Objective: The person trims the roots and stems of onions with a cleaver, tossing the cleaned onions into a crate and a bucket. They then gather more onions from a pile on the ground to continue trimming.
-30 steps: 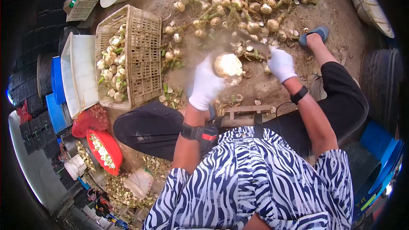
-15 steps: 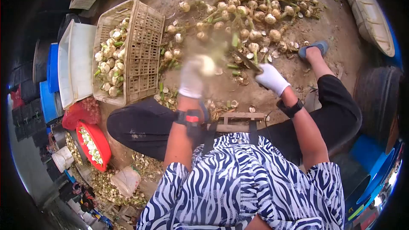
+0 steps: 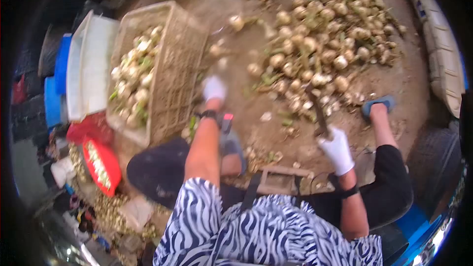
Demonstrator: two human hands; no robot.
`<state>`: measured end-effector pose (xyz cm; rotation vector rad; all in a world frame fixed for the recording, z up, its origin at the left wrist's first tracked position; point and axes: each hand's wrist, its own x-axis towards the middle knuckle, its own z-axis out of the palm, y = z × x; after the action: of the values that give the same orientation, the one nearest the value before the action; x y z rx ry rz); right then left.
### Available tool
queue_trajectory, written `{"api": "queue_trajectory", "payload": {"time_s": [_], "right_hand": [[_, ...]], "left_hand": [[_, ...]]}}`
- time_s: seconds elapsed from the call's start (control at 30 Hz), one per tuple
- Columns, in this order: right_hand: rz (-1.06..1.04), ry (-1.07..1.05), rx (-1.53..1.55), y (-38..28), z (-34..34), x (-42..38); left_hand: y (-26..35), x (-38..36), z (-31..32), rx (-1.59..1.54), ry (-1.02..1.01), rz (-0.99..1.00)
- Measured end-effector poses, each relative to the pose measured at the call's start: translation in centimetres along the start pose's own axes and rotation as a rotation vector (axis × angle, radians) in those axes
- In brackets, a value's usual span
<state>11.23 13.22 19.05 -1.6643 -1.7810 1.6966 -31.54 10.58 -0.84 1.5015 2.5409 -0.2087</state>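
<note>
My right hand (image 3: 337,152), in a white glove, is closed around the handle of a knife (image 3: 319,111). The dark blade points up and away, toward the near edge of a large pile of garlic bulbs (image 3: 325,39) with stalks on the ground. My left hand (image 3: 214,89), also white-gloved, is reached forward beside the slatted plastic crate (image 3: 185,59). Motion blur smears its fingers, so whether it holds anything does not show. A few loose bulbs (image 3: 217,50) lie just beyond it. Trimmed garlic bulbs (image 3: 135,74) fill much of the crate.
A white tub (image 3: 93,64) stands left of the crate. A red basin (image 3: 102,165) with pale pieces sits at lower left. A low wooden frame (image 3: 281,180) lies before me. A long pale panel (image 3: 436,44) borders the right side, and peelings litter the ground.
The view has shifted. My left hand, earlier near the middle with a pale bulb, is now closer to the crate; that bulb no longer shows in it. My right hand has drawn back with the knife.
</note>
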Motion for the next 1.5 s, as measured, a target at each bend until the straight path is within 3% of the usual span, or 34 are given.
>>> {"api": "queue_trajectory", "payload": {"time_s": [0.03,0.07,0.13,0.17,0.2,0.23,0.3,0.33,0.37,0.4,0.43,0.47,0.5,0.53,0.6,0.67,0.8,0.83,0.9,0.93,0.97,1.03,1.1,1.13,1.17,1.2,1.27,1.37,1.43,1.5], "right_hand": [[0.037,-0.023,-0.028,-0.9,-0.1,0.0],[0.006,0.020,-0.044,0.5,0.3,0.2],[-0.006,0.050,-0.036,3.1,1.6,0.6],[0.003,0.037,-0.009,2.9,2.0,1.1],[-0.007,0.011,-0.041,1.7,1.8,1.4],[-0.015,-0.021,-0.068,0.5,1.7,1.4],[-0.009,-0.006,-0.097,-0.1,1.3,1.5],[-0.205,0.102,-0.147,0.2,1.1,1.8],[-0.391,0.200,-0.189,0.7,1.4,1.5],[-0.341,0.231,-0.247,0.5,1.3,1.2],[-0.302,0.268,-0.304,-0.1,1.2,1.1],[-0.313,0.252,-0.368,-0.7,1.2,0.8],[-0.327,0.241,-0.435,-1.3,1.1,0.4],[-0.320,0.237,-0.419,-1.7,1.2,-0.4],[-0.498,0.207,-0.522,-2.6,1.0,-1.3],[-0.525,0.158,-0.558,-3.8,0.4,-2.8],[-0.649,0.173,-0.591,-3.9,0.3,-4.4],[-0.656,0.176,-0.603,-3.5,0.3,-4.7],[-0.654,0.243,-0.599,-2.3,0.8,-4.4],[-0.648,0.300,-0.608,-1.5,1.0,-4.0],[-0.647,0.297,-0.597,-0.5,1.3,-3.6],[-0.611,0.454,-0.616,1.3,1.0,-1.8],[-0.253,0.487,-0.583,3.3,-2.2,0.8],[-0.230,0.538,-0.641,2.0,-2.9,0.3],[-0.375,0.591,-0.540,1.4,-2.3,0.0],[-0.472,0.497,-0.470,0.2,-1.3,-1.2],[-0.719,0.368,-0.396,-3.0,0.5,-4.0],[-0.707,0.373,-0.505,-3.0,1.3,-4.5],[-0.262,0.348,-0.714,-0.1,-0.4,-1.0],[-0.149,0.296,-0.761,1.9,-1.1,0.8]], "left_hand": [[2.3,-0.8,-3.3,-0.077,0.013,-0.107],[1.9,-0.5,-1.5,-0.011,0.071,-0.068],[2.4,-0.1,-1.3,-0.053,-0.105,-0.150],[-2.4,2.1,9.3,-0.014,-0.113,0.013],[2.8,-0.8,-0.4,-0.308,-0.161,-0.257],[3.1,-0.9,2.3,-0.369,-0.116,-0.222],[5.3,-2.6,3.3,-0.846,-0.164,-0.168],[6.8,-4.3,2.4,-1.051,-0.213,-0.146],[10.3,-6.5,-3.5,-1.249,-0.267,-0.143],[12.8,-8.6,-8.1,-1.635,-0.410,-0.106],[14.1,-9.6,-9.7,-1.601,-0.513,-0.114],[15.3,-11.0,-12.0,-1.565,-0.502,0.026],[16.2,-11.8,-13.0,-1.293,-0.455,0.140],[16.8,-13.3,-14.1,-1.390,-0.429,0.220],[17.6,-14.6,-16.2,-1.473,-0.399,0.320],[18.0,-15.4,-17.4,-1.136,-0.073,0.629],[18.1,-16.9,-18.3,-0.887,0.104,0.672],[17.7,-17.3,-17.9,-0.874,0.101,0.675],[16.8,-17.4,-17.6,-1.186,-0.111,0.776],[16.8,-16.8,-17.4,-0.963,0.175,0.965],[17.1,-17.7,-18.5,-0.953,0.169,0.963],[18.1,-20.0,-22.6,-1.220,-0.216,0.440],[17.2,-21.2,-23.4,-1.126,-0.246,0.407],[16.9,-21.4,-23.2,-1.084,-0.181,0.402],[16.8,-21.5,-23.1,-1.052,-0.111,0.395],[16.9,-21.4,-23.5,-1.105,-0.165,0.327],[16.4,-19.8,-20.9,-1.203,-0.162,0.391],[16.0,-20.5,-21.6,-1.327,-0.233,0.462],[16.1,-20.7,-23.4,-1.142,-0.148,0.430],[15.7,-20.1,-22.7,-1.179,-0.148,0.445]]}}
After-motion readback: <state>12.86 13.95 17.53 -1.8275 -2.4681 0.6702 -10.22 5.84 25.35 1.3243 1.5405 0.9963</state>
